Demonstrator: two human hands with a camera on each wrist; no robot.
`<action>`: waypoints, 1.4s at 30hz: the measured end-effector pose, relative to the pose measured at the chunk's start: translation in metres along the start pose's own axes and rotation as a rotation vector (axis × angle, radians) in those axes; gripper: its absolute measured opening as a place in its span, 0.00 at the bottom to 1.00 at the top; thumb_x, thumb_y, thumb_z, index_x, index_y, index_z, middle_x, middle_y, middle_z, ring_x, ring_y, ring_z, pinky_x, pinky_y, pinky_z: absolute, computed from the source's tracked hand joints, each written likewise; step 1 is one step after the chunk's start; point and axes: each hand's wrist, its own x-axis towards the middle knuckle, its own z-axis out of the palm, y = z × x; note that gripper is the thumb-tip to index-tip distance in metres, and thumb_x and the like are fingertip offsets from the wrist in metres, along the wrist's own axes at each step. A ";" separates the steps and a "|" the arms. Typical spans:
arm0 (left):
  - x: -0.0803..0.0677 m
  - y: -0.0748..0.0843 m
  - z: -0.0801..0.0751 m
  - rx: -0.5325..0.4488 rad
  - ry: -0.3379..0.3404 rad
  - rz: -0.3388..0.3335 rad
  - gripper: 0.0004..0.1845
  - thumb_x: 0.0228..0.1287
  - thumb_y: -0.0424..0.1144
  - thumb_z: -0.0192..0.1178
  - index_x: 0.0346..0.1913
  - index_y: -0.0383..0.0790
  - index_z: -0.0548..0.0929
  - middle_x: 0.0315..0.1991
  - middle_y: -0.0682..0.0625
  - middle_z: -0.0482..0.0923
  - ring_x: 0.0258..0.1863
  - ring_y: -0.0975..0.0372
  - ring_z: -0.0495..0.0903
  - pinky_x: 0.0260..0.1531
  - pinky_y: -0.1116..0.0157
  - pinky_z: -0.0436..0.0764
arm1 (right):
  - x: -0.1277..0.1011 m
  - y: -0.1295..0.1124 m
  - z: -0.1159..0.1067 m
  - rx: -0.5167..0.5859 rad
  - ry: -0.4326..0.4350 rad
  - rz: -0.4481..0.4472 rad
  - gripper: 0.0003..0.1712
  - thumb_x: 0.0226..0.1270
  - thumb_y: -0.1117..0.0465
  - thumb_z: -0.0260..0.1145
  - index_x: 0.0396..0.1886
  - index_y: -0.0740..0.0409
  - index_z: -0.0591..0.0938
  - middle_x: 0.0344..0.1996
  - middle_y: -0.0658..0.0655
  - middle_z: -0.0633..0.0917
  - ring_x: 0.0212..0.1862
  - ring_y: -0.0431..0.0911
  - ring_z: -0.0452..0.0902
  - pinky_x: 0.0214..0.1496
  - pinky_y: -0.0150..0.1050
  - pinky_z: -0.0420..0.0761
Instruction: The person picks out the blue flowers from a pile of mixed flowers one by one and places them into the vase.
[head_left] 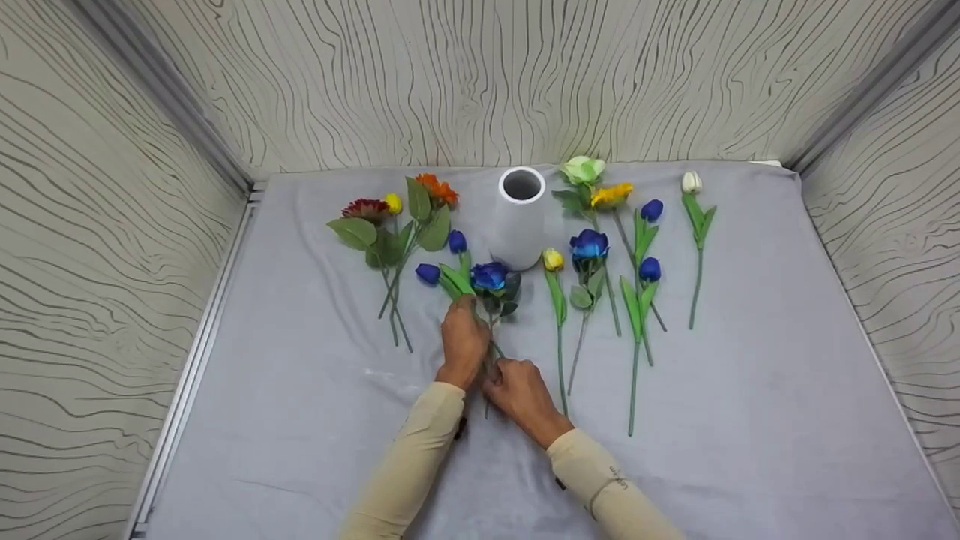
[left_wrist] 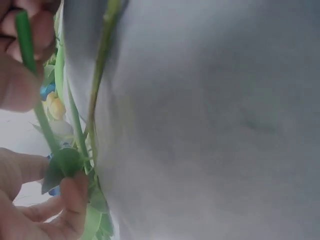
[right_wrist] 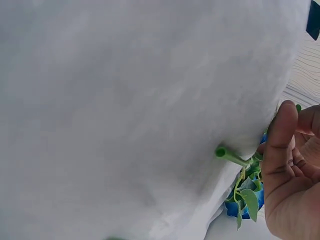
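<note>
- One white vase (head_left: 520, 217), at twelve o'clock from the hands.
- Six blue flowers (head_left: 589, 244).
- Three yellow flowers (head_left: 611, 195).
- One orange flower (head_left: 437, 188).
- One dark red flower (head_left: 365, 208).
- One pale green rose (head_left: 582, 170).
- One white tulip (head_left: 691, 182).
- Two hands (head_left: 464, 341).

Bare grey cloth (head_left: 315, 420) lies open on the near left and near right of the table. Farther back, flowers crowd both sides of the white vase (head_left: 519, 221), their stems (head_left: 634, 375) reaching toward the near edge. Patterned walls (head_left: 90, 262) close off three sides.
</note>
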 end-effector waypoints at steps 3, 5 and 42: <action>0.003 0.000 -0.002 -0.030 -0.001 -0.021 0.16 0.56 0.23 0.58 0.49 0.27 0.79 0.40 0.35 0.81 0.40 0.44 0.81 0.41 0.51 0.79 | 0.001 -0.001 -0.001 0.004 0.001 -0.009 0.16 0.49 0.67 0.67 0.12 0.50 0.70 0.09 0.41 0.65 0.14 0.36 0.60 0.17 0.31 0.62; 0.005 -0.001 -0.003 -0.046 -0.005 -0.044 0.17 0.57 0.24 0.59 0.51 0.27 0.78 0.38 0.36 0.82 0.38 0.45 0.82 0.40 0.51 0.79 | 0.001 -0.001 -0.002 -0.001 0.004 -0.022 0.13 0.48 0.67 0.66 0.13 0.50 0.72 0.10 0.41 0.68 0.14 0.35 0.62 0.17 0.31 0.64; 0.054 0.064 -0.064 -0.343 -0.003 -0.074 0.10 0.62 0.35 0.58 0.45 0.40 0.82 0.24 0.53 0.82 0.20 0.63 0.76 0.23 0.63 0.74 | 0.025 0.004 -0.043 -0.079 0.192 -0.017 0.10 0.58 0.66 0.69 0.24 0.55 0.75 0.15 0.48 0.75 0.18 0.41 0.71 0.21 0.38 0.72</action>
